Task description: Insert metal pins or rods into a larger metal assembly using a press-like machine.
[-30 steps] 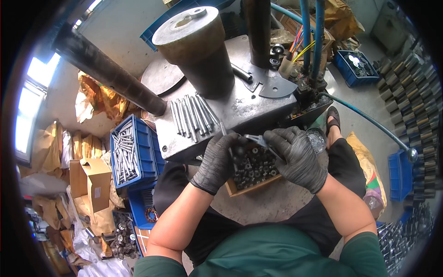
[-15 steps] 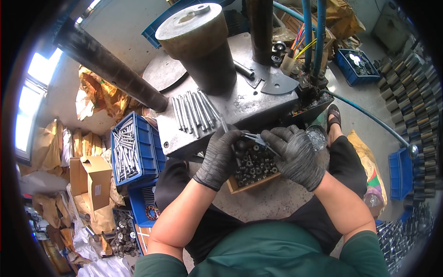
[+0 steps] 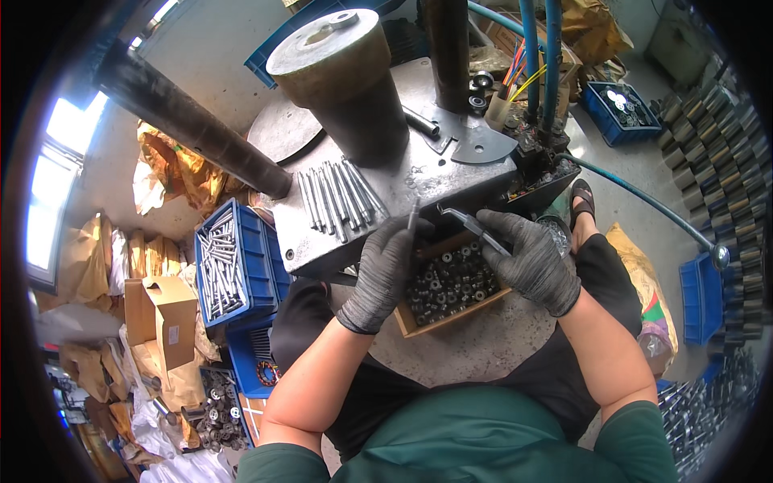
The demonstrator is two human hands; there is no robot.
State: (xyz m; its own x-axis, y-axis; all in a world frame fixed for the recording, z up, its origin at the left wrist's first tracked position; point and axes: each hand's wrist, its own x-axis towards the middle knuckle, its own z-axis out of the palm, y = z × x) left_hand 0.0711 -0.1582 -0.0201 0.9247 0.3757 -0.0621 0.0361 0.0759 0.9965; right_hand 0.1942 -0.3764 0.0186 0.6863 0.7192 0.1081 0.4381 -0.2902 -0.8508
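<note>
Your left hand (image 3: 388,258), gloved, is curled closed around a steel rod (image 3: 414,214); the top end pokes up past your thumb and fingertips, close to upright, and the rest is hidden by your glove. Your right hand (image 3: 523,256), also gloved, is wrapped round a dark-handled hand tool (image 3: 477,231); its bent metal tip points left at the rod, with a visible gap between them. Can't tell from here how far the tool itself is spread.

Both hands sit just off the front edge of the machine bed (image 3: 407,193), above the wooden tray (image 3: 459,314). Small metal parts (image 3: 451,278) fill the tray, rings among them; your hands cover parts of its left and right edges.

On the surface: loose row of rods (image 3: 334,197) side by side near the front edge, toward the front left corner. Thick cylinder (image 3: 346,88) stands behind them. Flat curved plate (image 3: 493,143) lies by the right edge, short tube (image 3: 420,122) just left of it. Round disc (image 3: 282,129) at the back left edge.

Blue crate (image 3: 262,262) off the bed's left edge holds more rods (image 3: 219,258), jumbled and pointing various ways.
</note>
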